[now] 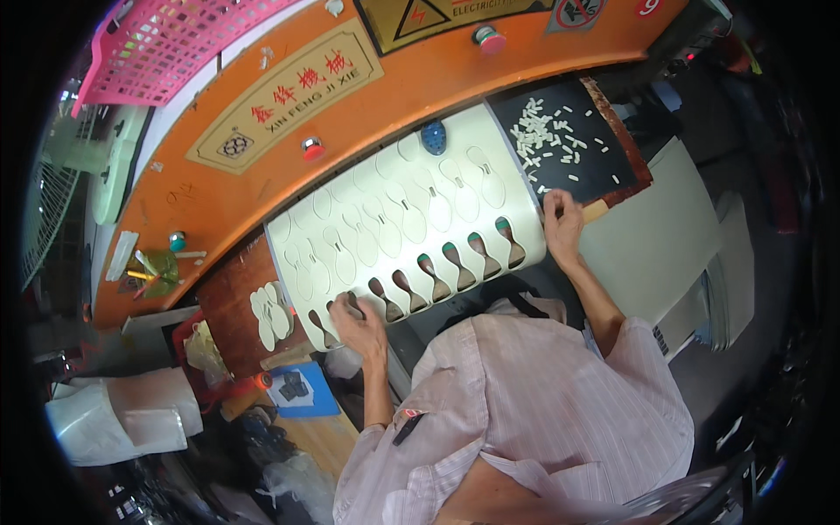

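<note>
the big orange curved machine housing (289,149) arcs across the upper part of the view, with red and green round buttons (312,147) set into it and a pink plastic lattice basket (166,44) sitting on its top left corner. below it lies a wide cream-coloured template plate (394,210) cut with rows of sole-shaped outlines; along its near edge a row of dark brown hourglass-shaped slots (433,276) stands open, several with a green tip. a small blue oval perforated piece (433,137) rests near the plate's far edge. to the right of the plate is a black flat tray (569,144) scattered with small white oblong pieces (547,131). to the left, on a brown ledge, a short stack of white sole-shaped insoles (269,315) lies just beside the plate.

the left hand (357,325) rests on the plate's near left corner, fingers curled around a dark brown shank-shaped piece (353,303) at one of the slots. the right hand (562,223) is at the plate's right edge, beside the black tray, fingers bent downward; whether it pinches anything cannot be told.
</note>
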The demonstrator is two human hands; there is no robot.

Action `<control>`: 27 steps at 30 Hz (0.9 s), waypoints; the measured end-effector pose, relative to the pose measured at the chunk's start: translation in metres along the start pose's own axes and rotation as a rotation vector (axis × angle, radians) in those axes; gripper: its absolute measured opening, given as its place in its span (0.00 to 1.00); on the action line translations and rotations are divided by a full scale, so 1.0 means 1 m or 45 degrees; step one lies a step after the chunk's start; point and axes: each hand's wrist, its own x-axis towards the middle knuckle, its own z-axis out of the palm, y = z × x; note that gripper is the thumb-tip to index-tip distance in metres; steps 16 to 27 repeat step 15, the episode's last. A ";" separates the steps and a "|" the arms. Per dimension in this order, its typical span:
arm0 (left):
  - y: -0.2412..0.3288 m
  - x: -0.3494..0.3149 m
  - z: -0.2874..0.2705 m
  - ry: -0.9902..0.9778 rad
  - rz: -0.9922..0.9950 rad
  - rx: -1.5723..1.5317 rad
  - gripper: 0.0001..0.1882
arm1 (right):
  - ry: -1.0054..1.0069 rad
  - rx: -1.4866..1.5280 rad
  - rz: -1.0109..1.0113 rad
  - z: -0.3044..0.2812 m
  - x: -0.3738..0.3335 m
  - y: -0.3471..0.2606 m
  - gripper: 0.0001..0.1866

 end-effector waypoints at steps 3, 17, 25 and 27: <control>0.030 0.028 -0.014 0.113 -0.075 -0.052 0.18 | -0.130 0.013 -0.221 0.014 0.046 -0.040 0.13; 0.144 0.141 0.182 -0.707 0.319 -0.413 0.37 | -0.833 0.087 -0.335 0.123 0.088 -0.093 0.36; 0.144 0.141 0.182 -0.707 0.319 -0.413 0.37 | -0.833 0.087 -0.335 0.123 0.088 -0.093 0.36; 0.144 0.141 0.182 -0.707 0.319 -0.413 0.37 | -0.833 0.087 -0.335 0.123 0.088 -0.093 0.36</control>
